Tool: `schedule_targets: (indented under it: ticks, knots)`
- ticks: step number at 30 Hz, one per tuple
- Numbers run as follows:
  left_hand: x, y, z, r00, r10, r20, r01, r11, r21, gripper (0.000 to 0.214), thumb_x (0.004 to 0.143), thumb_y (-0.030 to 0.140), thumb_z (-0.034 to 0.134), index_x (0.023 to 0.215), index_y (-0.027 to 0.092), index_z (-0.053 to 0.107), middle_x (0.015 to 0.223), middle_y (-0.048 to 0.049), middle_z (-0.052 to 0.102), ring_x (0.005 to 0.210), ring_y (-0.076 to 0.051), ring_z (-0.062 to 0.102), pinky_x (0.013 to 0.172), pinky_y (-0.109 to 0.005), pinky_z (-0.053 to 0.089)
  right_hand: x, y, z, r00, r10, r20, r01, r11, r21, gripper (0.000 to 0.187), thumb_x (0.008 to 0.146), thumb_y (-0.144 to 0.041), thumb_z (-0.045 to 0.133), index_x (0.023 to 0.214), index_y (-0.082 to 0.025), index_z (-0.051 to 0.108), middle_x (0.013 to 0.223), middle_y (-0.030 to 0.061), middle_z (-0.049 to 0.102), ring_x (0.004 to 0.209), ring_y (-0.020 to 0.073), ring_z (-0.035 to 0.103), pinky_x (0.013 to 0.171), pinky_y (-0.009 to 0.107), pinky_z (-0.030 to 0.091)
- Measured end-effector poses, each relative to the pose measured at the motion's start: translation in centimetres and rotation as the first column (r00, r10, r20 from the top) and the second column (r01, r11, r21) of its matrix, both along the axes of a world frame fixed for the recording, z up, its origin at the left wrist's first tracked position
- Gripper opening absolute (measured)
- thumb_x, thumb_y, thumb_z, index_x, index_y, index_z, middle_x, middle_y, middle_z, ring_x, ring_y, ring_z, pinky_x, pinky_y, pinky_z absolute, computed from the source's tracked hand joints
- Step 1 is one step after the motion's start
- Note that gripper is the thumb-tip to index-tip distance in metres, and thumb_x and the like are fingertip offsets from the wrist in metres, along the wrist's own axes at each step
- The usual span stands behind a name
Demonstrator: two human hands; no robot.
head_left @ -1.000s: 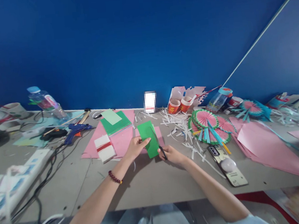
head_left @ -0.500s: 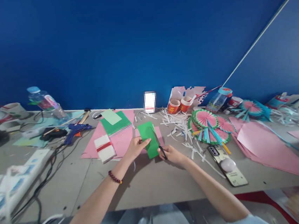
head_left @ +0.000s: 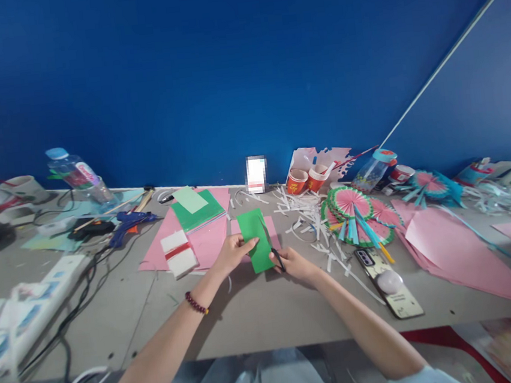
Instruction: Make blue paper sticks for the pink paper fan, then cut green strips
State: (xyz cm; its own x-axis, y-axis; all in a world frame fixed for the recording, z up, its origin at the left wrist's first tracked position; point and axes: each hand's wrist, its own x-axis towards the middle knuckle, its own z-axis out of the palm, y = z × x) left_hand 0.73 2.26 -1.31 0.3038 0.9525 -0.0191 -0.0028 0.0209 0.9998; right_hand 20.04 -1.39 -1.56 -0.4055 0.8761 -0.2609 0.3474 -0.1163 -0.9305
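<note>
My left hand [head_left: 236, 250] pinches the left edge of a green paper rectangle [head_left: 254, 231], thumb on top. In my right hand [head_left: 293, 263] is a pair of black-handled scissors [head_left: 279, 260], its blades lying along the paper's right side. Whether the blades are apart is too small to tell. Under and behind the green piece lies pink paper [head_left: 269, 229] on the grey table. To the left, a white bundle with a red band [head_left: 179, 253] rests near a stack of green paper [head_left: 201, 212] topped by a pale green sheet [head_left: 190, 199].
White paper strips [head_left: 305, 214] litter the table right of my hands. Beyond them are watermelon-patterned paper fans [head_left: 351, 206], a phone [head_left: 401, 301] and pink sheets [head_left: 455, 250]. Red paper cups [head_left: 297, 181] stand at the back. A glue gun [head_left: 130, 224], power strip [head_left: 36, 312] and bottle [head_left: 77, 172] are left.
The green paper has shifted very slightly right and down in my left hand's grip. Both hands stay nearly in place, and the scissors remain at the paper's right side.
</note>
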Motion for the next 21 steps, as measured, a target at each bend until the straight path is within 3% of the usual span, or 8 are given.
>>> schedule_targets:
  ticks: [9,21]
  knots:
    - [-0.34,0.06,0.17,0.995,0.006,-0.098,-0.002,0.999,0.035,0.035,0.069,0.046,0.068,0.073,0.011,0.067,0.064,-0.0042,0.066,0.055,-0.013,0.056,0.05,-0.022,0.041,-0.14,0.18,0.58,1.0,0.008,-0.009,-0.008,0.997,0.081,0.061,0.077,-0.072,0.04,0.051,-0.017,0.042,0.046,-0.0035,0.037,0.043,0.006,0.029,0.041,0.02,0.023]
    - [0.05,-0.08,0.56,0.998,0.019,-0.054,-0.019,1.0,-0.006,0.038,0.065,0.049,0.069,0.069,0.012,0.064,0.059,-0.003,0.063,0.054,-0.014,0.055,0.049,-0.023,0.042,-0.09,0.4,-0.18,0.999,0.022,-0.049,-0.018,0.997,0.079,0.062,0.075,-0.074,0.04,0.052,-0.017,0.044,0.048,-0.0031,0.039,0.046,0.0068,0.031,0.044,0.021,0.024]
